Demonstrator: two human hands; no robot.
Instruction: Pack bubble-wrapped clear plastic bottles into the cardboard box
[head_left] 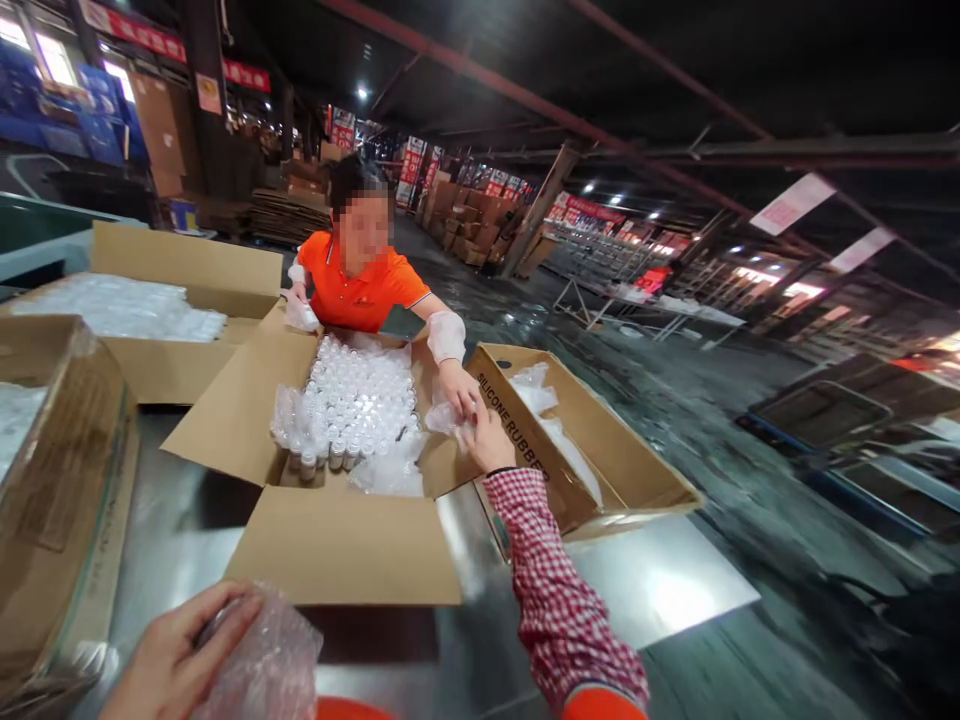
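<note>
Plastic wrap (pixel 448 418), a thin crumpled clear sheet, is lying at the right rim of the open carton (pixel 330 545), and the right hand (pixel 487 440) is reaching out to it with the arm stretched well forward. That hand is curling loosely over the wrap's near edge; whether the fingers are actually pinching it I cannot tell, since they are turned away from the camera. The co-worker's hand (pixel 459 388), below a white sleeve guard (pixel 446 336), is coming at the same sheet from the far side, so the two hands are almost touching over it. The wrap is showing no clear long axis here; it is bunching across the carton's edge, trailing inward toward the small white-capped bottles (pixel 352 400) packed upright inside. From the right hand it is lying just ahead and slightly to the left. The left hand (pixel 176 655) is far nearer the body, well apart from the sheet, resting with fingers spread and bent over a bubble wrap bundle (pixel 266 665) on the metal table (pixel 172 540). Just beside the right wrist, a second carton (pixel 600 450) printed with "SILICONE RUBBER" is holding more clear plastic
</note>
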